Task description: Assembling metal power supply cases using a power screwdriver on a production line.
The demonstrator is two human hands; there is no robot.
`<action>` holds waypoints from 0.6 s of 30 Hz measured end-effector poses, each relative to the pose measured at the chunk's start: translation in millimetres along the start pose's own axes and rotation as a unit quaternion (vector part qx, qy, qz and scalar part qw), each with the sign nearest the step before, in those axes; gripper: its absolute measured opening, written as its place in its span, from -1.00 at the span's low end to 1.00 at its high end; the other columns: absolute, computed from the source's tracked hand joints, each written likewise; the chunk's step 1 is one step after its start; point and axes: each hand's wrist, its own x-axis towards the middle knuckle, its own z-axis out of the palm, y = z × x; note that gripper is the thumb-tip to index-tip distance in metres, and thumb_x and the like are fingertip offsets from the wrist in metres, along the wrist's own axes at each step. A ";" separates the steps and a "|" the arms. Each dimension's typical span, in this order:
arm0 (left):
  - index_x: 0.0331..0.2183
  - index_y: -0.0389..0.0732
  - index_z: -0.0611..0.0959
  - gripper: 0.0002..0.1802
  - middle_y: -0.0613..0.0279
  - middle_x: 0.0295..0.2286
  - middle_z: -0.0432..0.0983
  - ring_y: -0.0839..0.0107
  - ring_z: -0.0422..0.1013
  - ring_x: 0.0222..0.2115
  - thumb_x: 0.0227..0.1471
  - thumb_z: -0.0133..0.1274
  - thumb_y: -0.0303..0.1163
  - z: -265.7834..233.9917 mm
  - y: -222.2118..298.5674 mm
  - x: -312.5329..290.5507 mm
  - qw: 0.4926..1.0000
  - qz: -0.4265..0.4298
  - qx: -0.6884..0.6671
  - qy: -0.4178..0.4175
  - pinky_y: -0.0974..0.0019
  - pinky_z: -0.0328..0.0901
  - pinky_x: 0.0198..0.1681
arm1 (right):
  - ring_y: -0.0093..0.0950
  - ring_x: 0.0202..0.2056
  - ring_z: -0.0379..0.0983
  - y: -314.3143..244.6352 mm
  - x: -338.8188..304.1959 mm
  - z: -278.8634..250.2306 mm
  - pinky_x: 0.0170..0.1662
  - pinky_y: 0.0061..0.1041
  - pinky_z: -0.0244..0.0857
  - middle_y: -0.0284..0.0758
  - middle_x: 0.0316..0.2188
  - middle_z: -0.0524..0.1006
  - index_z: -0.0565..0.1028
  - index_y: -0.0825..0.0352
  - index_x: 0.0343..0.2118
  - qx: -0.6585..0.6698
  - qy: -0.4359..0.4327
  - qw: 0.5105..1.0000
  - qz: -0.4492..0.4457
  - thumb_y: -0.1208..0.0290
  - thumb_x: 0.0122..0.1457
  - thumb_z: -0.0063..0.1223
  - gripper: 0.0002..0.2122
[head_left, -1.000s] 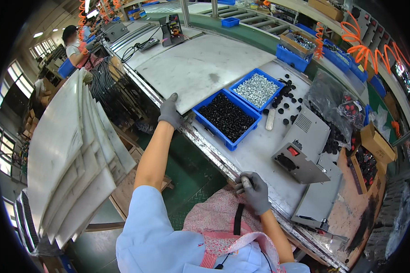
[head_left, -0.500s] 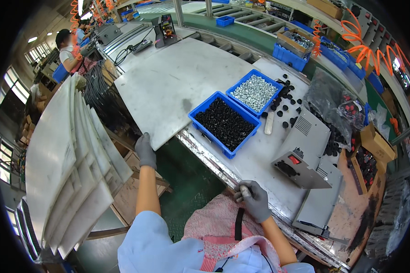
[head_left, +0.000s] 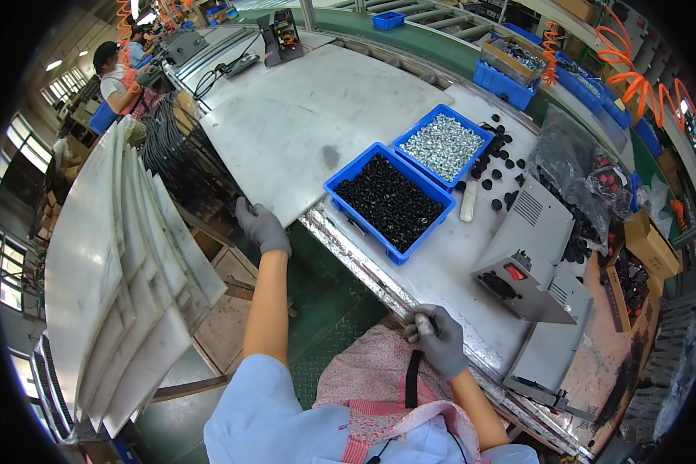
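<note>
My left hand, in a grey glove, is closed at the near left edge of a large white board lying flat on the table. My right hand, gloved alike, is curled in at the table's front edge, thumb against the fingers; whatever it may hold is hidden. Beyond it stands a blue bin of small black parts. Touching that bin's far side is another blue bin, filled with silvery screws or similar fasteners. A grey metal casing with a red switch stands to the right of my right hand.
Several white sheets lean upright in a stack on my left, near a bundle of black cables. Black round caps lie beside the bins. An open cardboard box sits far right. A co-worker stands at the back left.
The white board has slid away from me and a little to the right, its near corner drawing back along the table. My left hand has moved with it; the right has stayed at the table edge.
</note>
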 end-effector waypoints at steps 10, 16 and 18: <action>0.12 -0.13 0.30 -0.41 -0.21 0.17 -0.04 -0.04 -0.05 0.19 0.10 -0.16 -0.08 57.0 20.2 27.6 0.920 0.121 0.337 -0.161 0.13 -0.07 0.22 | -0.53 -0.38 0.47 6.0 2.4 -1.0 -0.35 -0.58 0.40 -0.25 -0.33 0.48 0.38 0.45 -0.14 0.002 -0.001 1.000 -0.021 0.49 0.25 -0.17 -0.81; 0.21 0.00 0.17 -0.10 -0.36 0.18 -0.19 -0.15 -0.30 0.24 -0.06 -0.09 0.30 37.3 47.1 1.9 0.802 0.203 0.477 -0.297 0.01 -0.31 0.27 | -0.57 -0.40 0.48 6.3 2.3 -0.3 -0.37 -0.59 0.41 -0.30 -0.38 0.48 0.39 0.42 -0.16 0.001 0.015 1.000 -0.018 0.46 0.24 -0.12 -0.83; 0.22 0.03 0.13 -0.04 -0.40 0.18 -0.21 -0.17 -0.30 0.24 -0.10 -0.08 0.34 34.9 46.8 0.9 0.779 0.219 0.498 -0.311 0.02 -0.33 0.27 | -0.57 -0.40 0.48 2.1 0.1 0.3 -0.38 -0.59 0.41 -0.30 -0.38 0.48 0.39 0.41 -0.16 -0.001 0.011 1.000 -0.018 0.46 0.24 -0.12 -0.83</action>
